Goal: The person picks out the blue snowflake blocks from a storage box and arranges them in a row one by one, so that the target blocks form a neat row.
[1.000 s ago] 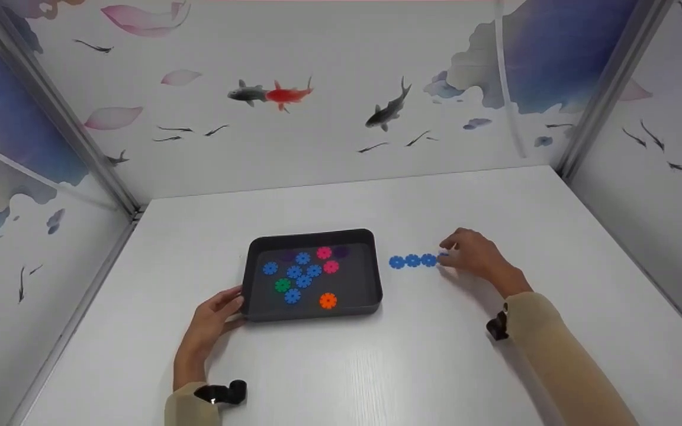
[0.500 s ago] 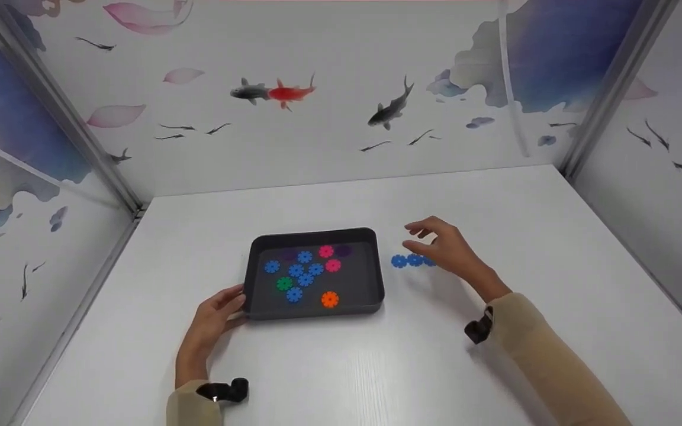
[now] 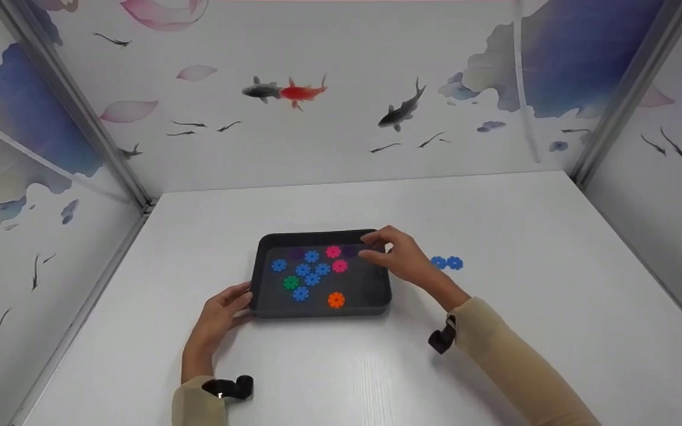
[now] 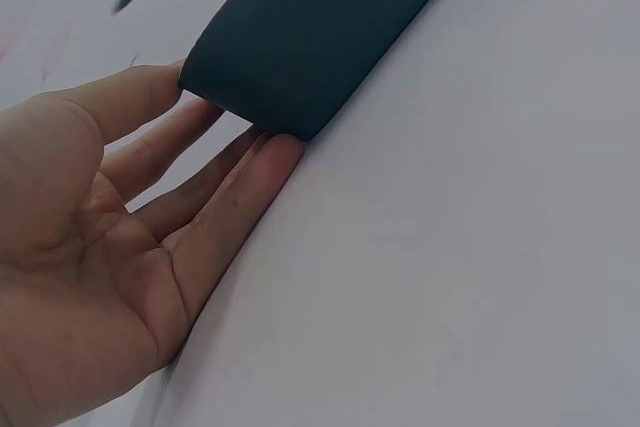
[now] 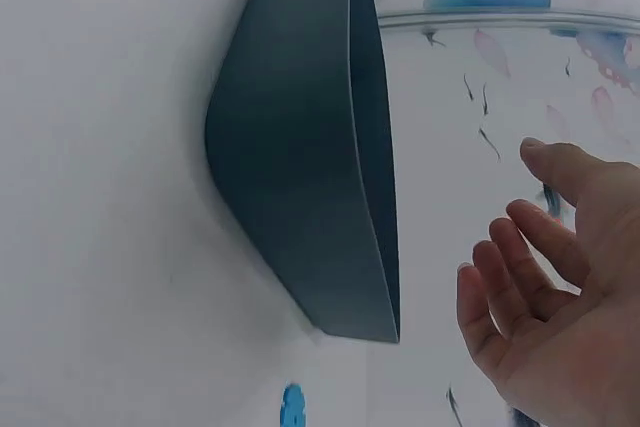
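Note:
A dark grey tray (image 3: 364,290) lies on the white table. In it are several blue notched plastic discs (image 3: 301,294), two pink discs (image 3: 340,266), a green disc (image 3: 290,282), an orange disc (image 3: 336,300) and dim purple ones. My left hand (image 3: 216,313) touches the tray's left end, its fairly straight fingers (image 4: 225,212) against the outside. Over the tray's right edge hovers my right hand (image 3: 403,254), thumb and fingers apart; the right wrist view shows nothing held. Two joined blue discs (image 3: 454,262) show on the table beyond it; my right hand and wrist may hide more of them.
Printed wall panels (image 3: 341,136) with fish and petals enclose the back and sides of the table (image 3: 341,367). Metal posts (image 3: 625,100) stand at the back corners. A black wrist camera (image 3: 443,336) sits under each sleeve.
My right hand has left the far end of the blue disc row, lifting and moving left to the tray's right edge. My left hand stays at the tray. The head view has shifted slightly.

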`<act>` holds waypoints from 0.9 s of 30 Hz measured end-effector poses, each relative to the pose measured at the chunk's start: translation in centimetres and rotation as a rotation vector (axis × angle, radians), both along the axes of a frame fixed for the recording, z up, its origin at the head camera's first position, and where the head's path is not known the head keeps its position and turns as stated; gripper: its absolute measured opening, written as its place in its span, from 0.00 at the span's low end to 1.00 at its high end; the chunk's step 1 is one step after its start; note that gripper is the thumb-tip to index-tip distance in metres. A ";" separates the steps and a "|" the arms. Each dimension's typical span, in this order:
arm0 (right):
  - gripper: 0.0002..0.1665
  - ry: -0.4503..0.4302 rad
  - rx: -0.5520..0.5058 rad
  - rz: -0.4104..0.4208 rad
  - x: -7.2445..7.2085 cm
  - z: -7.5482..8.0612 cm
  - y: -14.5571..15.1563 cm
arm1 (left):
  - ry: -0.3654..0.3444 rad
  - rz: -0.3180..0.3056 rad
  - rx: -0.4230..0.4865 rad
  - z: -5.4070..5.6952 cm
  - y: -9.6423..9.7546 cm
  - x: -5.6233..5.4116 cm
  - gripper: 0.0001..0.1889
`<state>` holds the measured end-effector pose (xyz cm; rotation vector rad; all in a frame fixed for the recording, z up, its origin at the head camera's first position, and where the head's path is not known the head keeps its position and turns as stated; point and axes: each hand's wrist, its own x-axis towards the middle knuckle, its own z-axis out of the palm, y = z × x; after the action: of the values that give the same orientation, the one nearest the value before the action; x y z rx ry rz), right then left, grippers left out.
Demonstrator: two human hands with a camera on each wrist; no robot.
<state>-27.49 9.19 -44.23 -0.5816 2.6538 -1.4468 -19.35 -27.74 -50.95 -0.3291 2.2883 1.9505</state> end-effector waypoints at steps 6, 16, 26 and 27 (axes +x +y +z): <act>0.21 0.013 0.031 0.057 0.4 -0.3 -2.8 | 0.002 -0.001 -0.001 -0.3 0.0 -0.1 0.25; 0.17 0.014 0.074 0.116 1.2 -0.9 -6.4 | 0.004 -0.005 0.001 -0.3 -0.1 0.0 0.25; 0.19 -0.014 0.117 0.168 1.5 -2.0 -8.7 | -0.005 -0.006 0.008 -0.2 -0.1 0.0 0.25; 0.19 -0.017 0.120 0.167 1.5 -2.1 -8.9 | -0.006 -0.004 0.010 -0.2 -0.1 0.0 0.25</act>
<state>-25.98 0.30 -46.33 -0.7549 2.5854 -1.2335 -19.35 -27.81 -51.11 -0.3285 2.2729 1.9551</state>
